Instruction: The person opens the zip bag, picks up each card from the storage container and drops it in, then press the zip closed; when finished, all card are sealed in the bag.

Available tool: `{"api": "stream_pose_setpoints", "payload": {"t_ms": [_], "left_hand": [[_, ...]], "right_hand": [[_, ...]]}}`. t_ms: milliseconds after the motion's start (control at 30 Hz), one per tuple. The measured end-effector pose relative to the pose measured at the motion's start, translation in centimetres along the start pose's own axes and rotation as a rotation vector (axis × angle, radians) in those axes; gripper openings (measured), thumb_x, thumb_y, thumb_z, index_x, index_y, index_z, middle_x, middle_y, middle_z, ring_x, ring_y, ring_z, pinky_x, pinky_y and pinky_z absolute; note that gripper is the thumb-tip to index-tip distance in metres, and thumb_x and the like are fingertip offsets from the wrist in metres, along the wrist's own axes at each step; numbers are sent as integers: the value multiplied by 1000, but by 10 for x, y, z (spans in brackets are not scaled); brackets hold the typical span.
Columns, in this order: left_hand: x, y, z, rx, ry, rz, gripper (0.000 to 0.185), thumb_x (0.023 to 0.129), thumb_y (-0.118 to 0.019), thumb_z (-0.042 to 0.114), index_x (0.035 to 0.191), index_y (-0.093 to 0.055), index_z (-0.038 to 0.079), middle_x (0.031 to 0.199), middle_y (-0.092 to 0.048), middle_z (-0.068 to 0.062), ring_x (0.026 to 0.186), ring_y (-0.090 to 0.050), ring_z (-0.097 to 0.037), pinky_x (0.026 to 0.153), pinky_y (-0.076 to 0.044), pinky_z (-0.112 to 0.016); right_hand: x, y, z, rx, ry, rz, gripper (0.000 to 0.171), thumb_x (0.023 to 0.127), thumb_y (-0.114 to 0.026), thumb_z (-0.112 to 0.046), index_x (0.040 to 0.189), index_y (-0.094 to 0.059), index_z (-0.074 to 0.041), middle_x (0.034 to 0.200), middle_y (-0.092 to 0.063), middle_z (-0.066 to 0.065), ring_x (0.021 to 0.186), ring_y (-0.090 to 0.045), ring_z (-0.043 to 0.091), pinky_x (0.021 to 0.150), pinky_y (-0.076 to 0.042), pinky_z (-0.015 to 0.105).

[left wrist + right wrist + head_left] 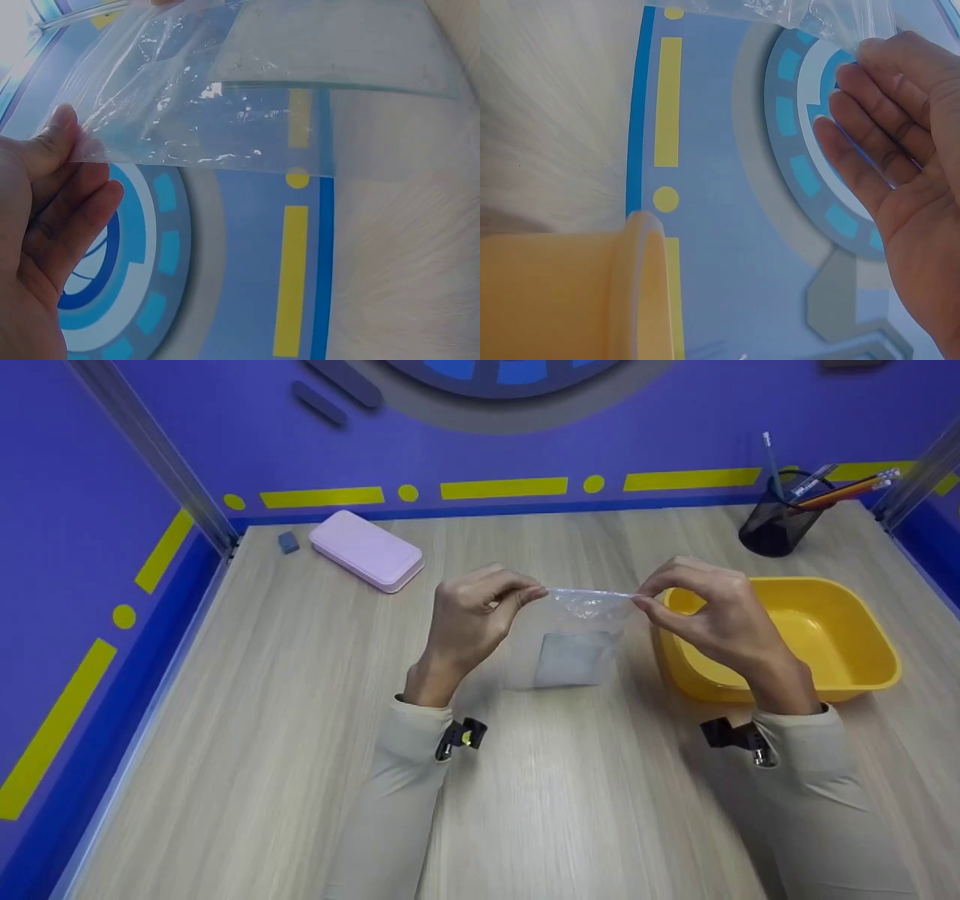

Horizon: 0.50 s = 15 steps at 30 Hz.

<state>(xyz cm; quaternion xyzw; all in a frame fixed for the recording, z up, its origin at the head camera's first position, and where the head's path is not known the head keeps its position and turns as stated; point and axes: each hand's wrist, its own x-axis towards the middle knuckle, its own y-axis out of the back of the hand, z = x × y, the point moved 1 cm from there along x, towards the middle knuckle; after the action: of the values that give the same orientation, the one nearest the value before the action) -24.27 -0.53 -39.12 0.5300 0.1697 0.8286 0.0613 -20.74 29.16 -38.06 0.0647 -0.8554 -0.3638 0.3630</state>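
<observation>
A clear plastic zip bag point(574, 641) hangs above the wooden table point(247, 720) with a flat grey item point(574, 658) inside. My left hand point(480, 615) pinches the bag's top left corner, and my right hand point(712, 615) pinches its top right corner, so the top edge is stretched level between them. In the left wrist view the bag point(247, 90) spreads out from my left hand point(52, 202), held at the thumb tip. In the right wrist view a crumpled part of the bag point(810, 19) shows above my right hand point(900, 150).
A yellow plastic tub point(825, 637) stands just right of my right hand, also seen as the tub rim point(641, 285). A pink case point(366, 550) and a small grey eraser point(288, 541) lie at the back left. A black mesh cup with pencils point(784, 517) stands back right.
</observation>
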Motion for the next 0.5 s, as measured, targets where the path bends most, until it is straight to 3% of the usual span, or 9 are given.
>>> {"api": "stream_pose_setpoints", "payload": {"t_ms": [500], "left_hand": [[-2,2,-5,-17,19,23,5,91,-83,4,88,-80,0,83,-77,-8,71,-72,-14,66,-58,-25]], "right_hand": [[2,2,-4,2,13,11,12,89,-82,6,99,-78,-1,97,-76,2,92,-65,11,93,-49,17]]}}
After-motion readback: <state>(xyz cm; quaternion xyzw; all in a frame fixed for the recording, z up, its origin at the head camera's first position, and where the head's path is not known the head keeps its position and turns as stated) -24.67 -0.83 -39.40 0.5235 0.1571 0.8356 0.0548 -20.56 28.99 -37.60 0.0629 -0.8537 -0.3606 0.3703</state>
